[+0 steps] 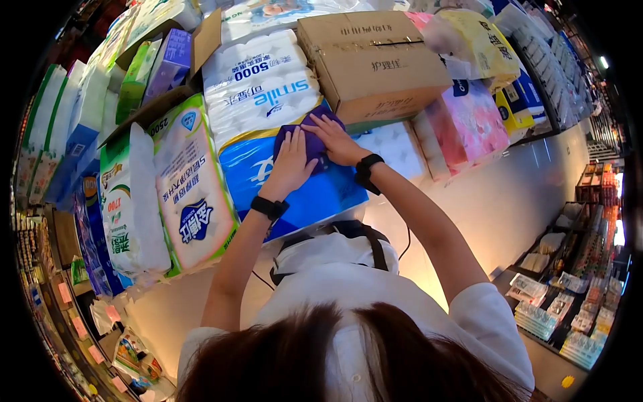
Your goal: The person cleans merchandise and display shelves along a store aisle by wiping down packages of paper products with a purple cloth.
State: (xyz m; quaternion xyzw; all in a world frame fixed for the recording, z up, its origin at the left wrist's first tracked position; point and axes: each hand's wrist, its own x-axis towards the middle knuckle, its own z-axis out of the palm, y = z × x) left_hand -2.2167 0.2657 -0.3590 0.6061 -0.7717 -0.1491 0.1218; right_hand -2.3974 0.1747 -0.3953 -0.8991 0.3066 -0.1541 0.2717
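Left hand (293, 165) and right hand (335, 141) flat, fingers extended, on dark-purple cloth (312, 147), which lies atop blue-and-white plastic-wrapped tissue pack (321, 193) marked 5000. Brown rectangular cardboard box (375, 63) just beside pack.

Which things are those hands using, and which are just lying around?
In use:
left hand
right hand
purple thing, maybe cloth, under both hands
blue-and-white pack beneath it

Just lying around:
cardboard box
pink pack
yellow pack

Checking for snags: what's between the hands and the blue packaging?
Head view: a purple item lies under the left hand and right hand, on blue packaging.
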